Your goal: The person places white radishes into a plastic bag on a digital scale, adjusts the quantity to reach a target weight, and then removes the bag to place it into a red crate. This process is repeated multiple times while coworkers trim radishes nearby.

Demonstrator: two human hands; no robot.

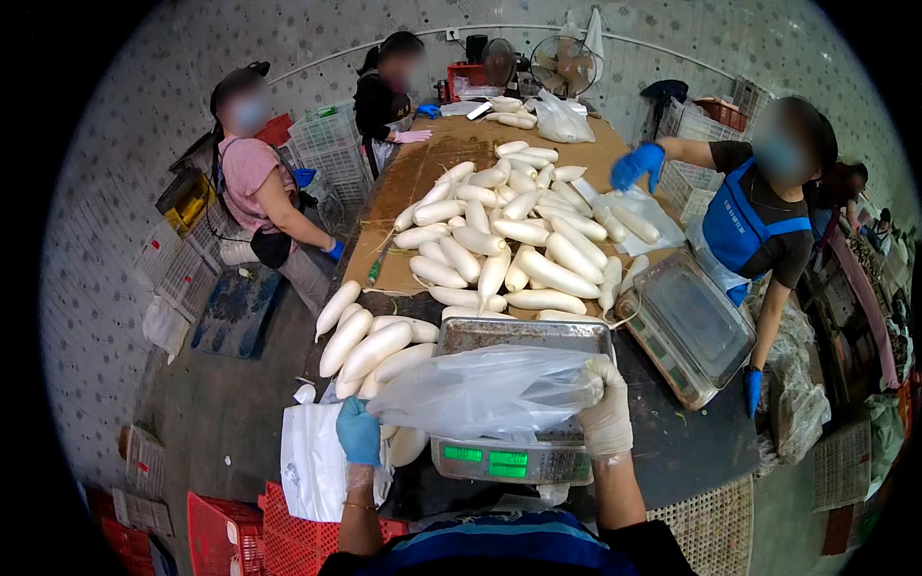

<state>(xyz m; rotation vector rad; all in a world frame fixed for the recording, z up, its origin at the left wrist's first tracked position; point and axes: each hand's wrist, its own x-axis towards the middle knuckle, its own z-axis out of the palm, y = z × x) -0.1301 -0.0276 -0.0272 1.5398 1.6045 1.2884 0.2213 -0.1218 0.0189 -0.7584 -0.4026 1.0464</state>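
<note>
A clear plastic bag (490, 389) is stretched sideways between my hands, above a digital scale (514, 463) with a metal pan and lit green display. My left hand (359, 430), in a blue glove, grips the bag's left end. Gathered folds at the right end are closed in my right hand (605, 408), which wears a whitish glove. Whether anything lies inside the bag, I cannot tell. Several white radishes (370, 350) lie left of the scale, just beyond my left hand. Beside that hand is a stack of white plastic bags (312, 461).
A big heap of white radishes (499, 226) covers the table's middle. A green-handled knife (377, 264) lies left of it. At right stands another scale (687, 326), beside a co-worker in a blue apron (744, 216). Two other people stand left. Red crates (226, 538) sit below the table.
</note>
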